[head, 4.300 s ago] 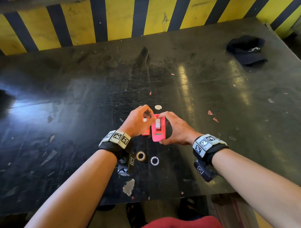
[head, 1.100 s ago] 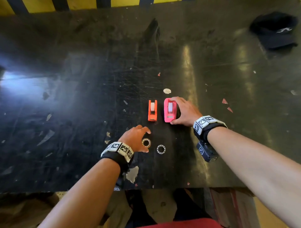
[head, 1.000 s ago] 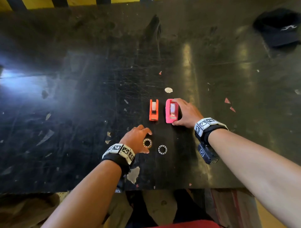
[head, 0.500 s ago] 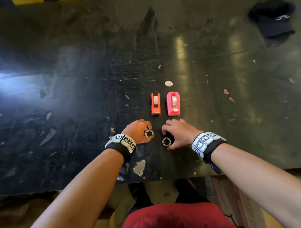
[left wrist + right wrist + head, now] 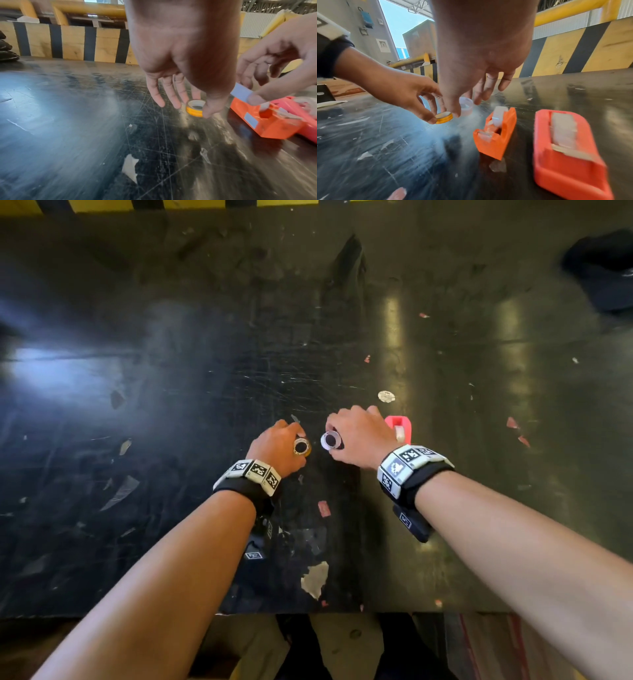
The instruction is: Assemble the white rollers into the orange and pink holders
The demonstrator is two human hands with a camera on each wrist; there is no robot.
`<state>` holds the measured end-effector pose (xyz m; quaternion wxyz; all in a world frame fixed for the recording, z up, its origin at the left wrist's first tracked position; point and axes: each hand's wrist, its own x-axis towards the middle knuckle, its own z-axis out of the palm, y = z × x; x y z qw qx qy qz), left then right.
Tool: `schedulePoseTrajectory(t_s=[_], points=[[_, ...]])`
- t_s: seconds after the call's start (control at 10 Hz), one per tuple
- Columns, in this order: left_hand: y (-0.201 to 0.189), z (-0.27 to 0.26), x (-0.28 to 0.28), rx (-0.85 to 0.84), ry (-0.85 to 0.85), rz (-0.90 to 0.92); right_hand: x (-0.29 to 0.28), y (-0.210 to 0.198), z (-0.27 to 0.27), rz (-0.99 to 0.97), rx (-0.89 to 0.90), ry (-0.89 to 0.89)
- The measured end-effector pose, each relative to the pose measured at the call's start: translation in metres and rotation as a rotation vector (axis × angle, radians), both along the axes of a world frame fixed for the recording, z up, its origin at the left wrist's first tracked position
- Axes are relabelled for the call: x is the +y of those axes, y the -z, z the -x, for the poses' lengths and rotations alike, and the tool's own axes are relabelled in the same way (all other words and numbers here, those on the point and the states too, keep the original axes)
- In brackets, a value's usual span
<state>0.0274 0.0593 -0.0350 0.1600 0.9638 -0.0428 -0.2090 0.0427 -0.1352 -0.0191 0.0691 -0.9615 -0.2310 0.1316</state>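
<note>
Black scratched bench [image 5: 171,405], one of it, carries everything we count. Two holders stand side by side on it, long sides close: one pink holder [image 5: 565,151], the bigger, and one orange holder [image 5: 496,135] to its left. We see one white roller [image 5: 563,128] seated in the pink holder and one more white roller [image 5: 499,113] in the orange one. In the head view only part of the pink holder [image 5: 399,426] shows past our right hand; the orange one is hidden there.

Two hands, both raised above the bench near the holders. Our left hand [image 5: 279,446] pinches one yellow-orange tape ring [image 5: 195,108] between thumb and fingers [image 5: 173,94], other fingers hanging loose and straight. Our right hand [image 5: 363,440] pinches one pale, translucent tape ring [image 5: 466,106] between thumb and fingers, ring tilted, held just above the orange holder's far end. The two rings sit close together, not touching.

One dark cap [image 5: 603,268] lies far right on the bench. One small pale disc [image 5: 386,396] lies just beyond the right hand. Paper scraps are scattered, too many to count.
</note>
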Motion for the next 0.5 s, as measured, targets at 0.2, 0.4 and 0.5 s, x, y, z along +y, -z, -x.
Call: schedulePoseTrajectory(t_s=[0.2,0.4,0.5], points=[[0.02,-0.014,0.007,-0.048,-0.089,-0.025,0.027,0.026,-0.013,0.218,-0.039,0.021],[0.027,-0.014,0.01,-0.042,-0.141,-0.015,0.033,0.037,-0.002,0.221,-0.095,0.056],[0.027,-0.008,0.017,-0.022,-0.194,0.01,0.027,0.028,0.002,0.142,-0.125,0.074]])
